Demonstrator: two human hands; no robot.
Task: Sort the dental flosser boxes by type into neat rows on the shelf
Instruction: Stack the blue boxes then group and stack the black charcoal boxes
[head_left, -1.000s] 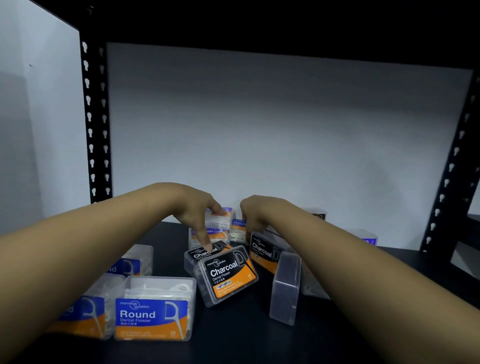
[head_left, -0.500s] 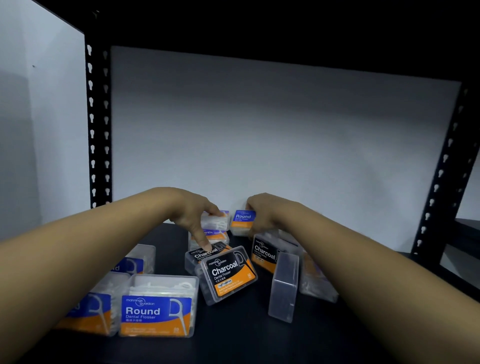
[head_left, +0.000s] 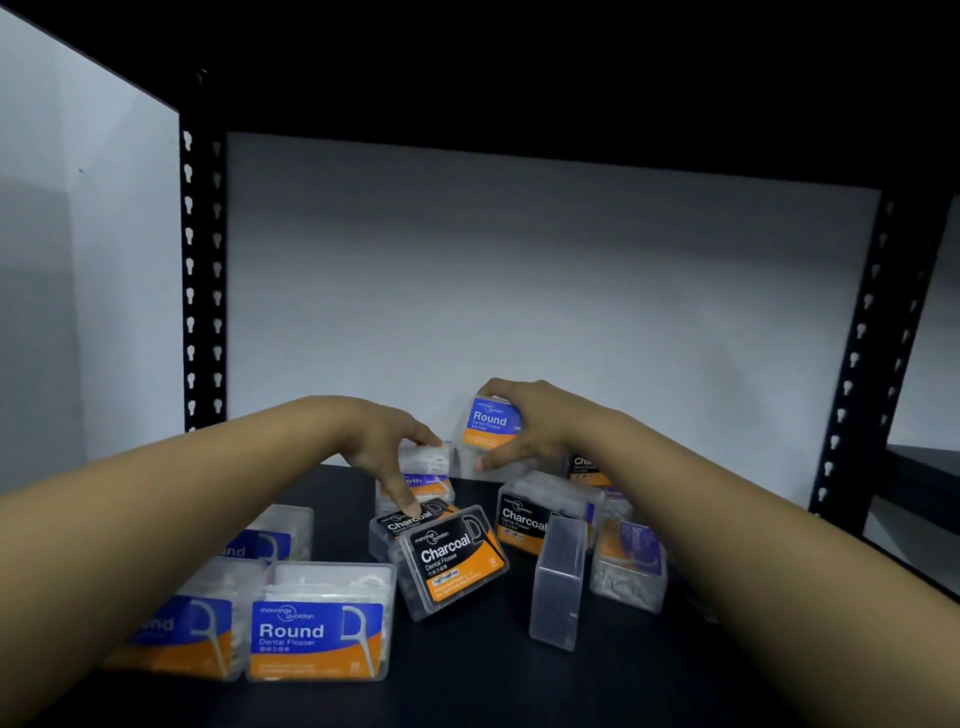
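Observation:
Clear plastic dental flosser boxes lie scattered on the dark shelf board (head_left: 467, 691). My right hand (head_left: 540, 421) grips a blue-labelled Round box (head_left: 485, 423), lifted above the pile near the back wall. My left hand (head_left: 387, 449) reaches down with fingers extended, and a fingertip touches a black Charcoal box (head_left: 402, 522). A second Charcoal box (head_left: 452, 564) leans tilted in front of it. A third Charcoal box (head_left: 522, 522) stands to the right. Round boxes (head_left: 317, 631) stand at the front left. A Smooth box (head_left: 421, 488) sits partly hidden behind my left hand.
A clear box (head_left: 558, 582) stands on end with its label hidden. A purple-labelled Smooth box (head_left: 631, 564) lies to its right. Black perforated shelf posts rise at the left (head_left: 202, 280) and right (head_left: 862, 353). A white wall closes the back.
My right hand has picked the Round box out of the pile and lifted it. My left hand has stayed on the Charcoal box.

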